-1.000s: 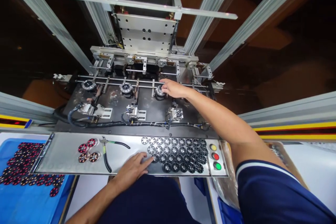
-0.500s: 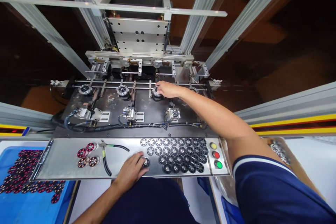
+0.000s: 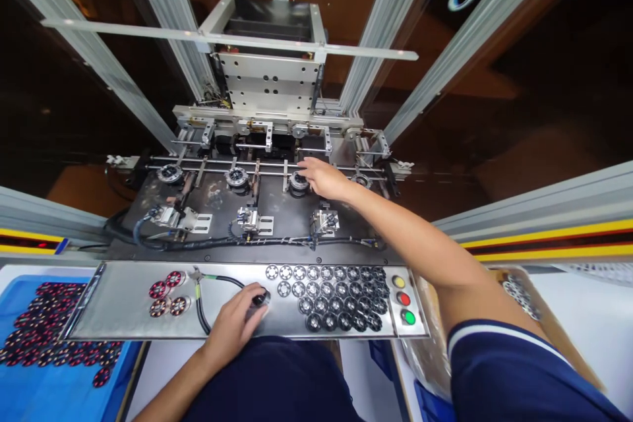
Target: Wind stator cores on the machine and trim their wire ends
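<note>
On the metal ledge, my left hand has its fingers curled round a black round motor part, which looks tilted. A pair of pliers with green and black handles lies just left of it, partly behind my fingers. My right hand reaches over the machine bed to the third round fixture. Its fingertips pinch at a black motor part seated there, mostly hidden by the fingers. Rows of similar black motor parts stand right of my left hand. Several red and copper wound motor parts sit left of the pliers.
Two more fixtures with parts in them are at the left of the bed; a fourth fixture lies behind my right wrist. Small clamps and cables line the front. Push buttons end the ledge. A blue tray holds wound parts.
My left hand has drawn its black motor part left, away from the rows, and tipped it. My right hand stays at the third fixture with its fingers slightly shifted. The whole view has moved a little.
</note>
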`<act>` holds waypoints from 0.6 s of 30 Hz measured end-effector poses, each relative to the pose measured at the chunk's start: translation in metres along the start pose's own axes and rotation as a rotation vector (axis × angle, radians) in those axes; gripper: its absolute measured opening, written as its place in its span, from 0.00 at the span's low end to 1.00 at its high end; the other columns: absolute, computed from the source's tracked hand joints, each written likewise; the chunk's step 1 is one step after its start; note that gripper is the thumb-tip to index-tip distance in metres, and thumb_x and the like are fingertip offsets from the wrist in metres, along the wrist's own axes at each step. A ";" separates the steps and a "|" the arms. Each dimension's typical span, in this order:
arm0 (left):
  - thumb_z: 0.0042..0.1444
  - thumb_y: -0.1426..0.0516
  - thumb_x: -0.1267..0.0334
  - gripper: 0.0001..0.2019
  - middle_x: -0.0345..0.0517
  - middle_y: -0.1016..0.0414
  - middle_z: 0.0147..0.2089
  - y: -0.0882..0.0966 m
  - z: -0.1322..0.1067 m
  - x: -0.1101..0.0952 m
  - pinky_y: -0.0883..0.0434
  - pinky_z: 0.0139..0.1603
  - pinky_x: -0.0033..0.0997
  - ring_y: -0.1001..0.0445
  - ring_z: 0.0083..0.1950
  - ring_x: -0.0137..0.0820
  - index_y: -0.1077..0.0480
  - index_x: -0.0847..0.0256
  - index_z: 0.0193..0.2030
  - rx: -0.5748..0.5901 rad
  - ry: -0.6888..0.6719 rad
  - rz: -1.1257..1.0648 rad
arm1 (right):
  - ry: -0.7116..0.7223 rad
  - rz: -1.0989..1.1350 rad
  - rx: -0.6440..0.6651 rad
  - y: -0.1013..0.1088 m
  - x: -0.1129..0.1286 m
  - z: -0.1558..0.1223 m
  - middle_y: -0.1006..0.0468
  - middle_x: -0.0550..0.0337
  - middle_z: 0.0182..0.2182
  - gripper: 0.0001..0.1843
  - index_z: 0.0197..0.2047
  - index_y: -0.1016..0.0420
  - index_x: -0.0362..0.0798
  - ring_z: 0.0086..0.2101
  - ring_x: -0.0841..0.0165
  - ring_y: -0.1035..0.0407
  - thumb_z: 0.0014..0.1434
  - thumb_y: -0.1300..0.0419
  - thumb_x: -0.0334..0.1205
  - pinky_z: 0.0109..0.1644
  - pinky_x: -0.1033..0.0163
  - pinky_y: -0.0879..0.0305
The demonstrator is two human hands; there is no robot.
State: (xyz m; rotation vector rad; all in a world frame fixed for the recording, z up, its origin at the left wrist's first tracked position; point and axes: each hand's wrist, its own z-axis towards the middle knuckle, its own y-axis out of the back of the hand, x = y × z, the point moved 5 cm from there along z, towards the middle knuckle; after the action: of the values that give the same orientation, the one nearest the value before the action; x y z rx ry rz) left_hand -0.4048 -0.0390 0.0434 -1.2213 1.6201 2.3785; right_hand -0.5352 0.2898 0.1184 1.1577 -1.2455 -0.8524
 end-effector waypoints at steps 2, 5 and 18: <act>0.66 0.48 0.62 0.14 0.55 0.24 0.52 0.029 -0.001 0.001 0.23 0.44 0.32 0.21 0.40 0.31 0.38 0.60 0.56 -0.038 0.082 -0.015 | 0.030 -0.006 0.030 -0.002 0.002 -0.008 0.34 0.50 0.65 0.29 0.58 0.27 0.44 0.67 0.57 0.49 0.54 0.47 0.19 0.67 0.48 0.44; 0.65 0.48 0.61 0.16 0.56 0.25 0.53 0.072 -0.005 0.001 0.24 0.47 0.34 0.21 0.45 0.34 0.38 0.60 0.58 -0.084 0.212 -0.117 | 0.042 -0.012 0.061 -0.006 0.001 -0.012 0.34 0.53 0.64 0.34 0.58 0.26 0.46 0.66 0.56 0.45 0.49 0.47 0.16 0.66 0.47 0.42; 0.58 0.40 0.51 0.15 0.52 0.23 0.47 0.156 -0.017 -0.043 0.26 0.48 0.35 0.23 0.50 0.37 0.35 0.59 0.43 -0.334 0.128 -0.650 | 0.526 0.397 -0.330 0.068 0.208 -0.077 0.23 0.50 0.52 0.24 0.58 0.29 0.52 0.55 0.60 0.32 0.62 0.39 0.50 0.60 0.49 0.34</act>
State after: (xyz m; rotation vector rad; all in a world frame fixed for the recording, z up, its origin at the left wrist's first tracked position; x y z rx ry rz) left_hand -0.4304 -0.1079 0.1888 -1.6562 0.6743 2.1997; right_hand -0.4322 0.1226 0.2426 0.7610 -0.8176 -0.3955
